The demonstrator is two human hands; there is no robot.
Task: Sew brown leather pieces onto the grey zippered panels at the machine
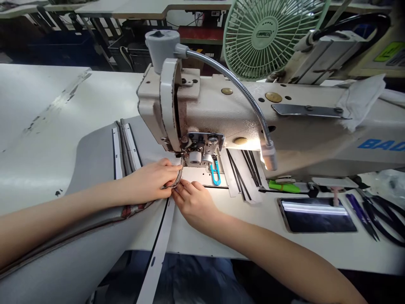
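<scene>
A grey fabric cover (pixel 95 156) lies on the white table left of the sewing machine (pixel 215 105) and hangs over the front edge. My left hand (pixel 152 179) is closed on the folded edge of this fabric, just in front of the needle area. Close beside it, my right hand (pixel 194 202) has its fingers pressed together at the upper end of a white strip (pixel 155 257) with a black edge. That strip runs down past the table edge. Two similar strips (pixel 117 152) lie on the fabric. My fingertips partly hide the seam.
Blue thread snips (pixel 215 172) and black rods (pixel 238 175) lie by the machine base. To the right are a green-handled tool (pixel 284 186), a phone (pixel 318 215), purple tweezers (pixel 362 216) and black scissors (pixel 384 215). A green fan (pixel 268 38) stands behind.
</scene>
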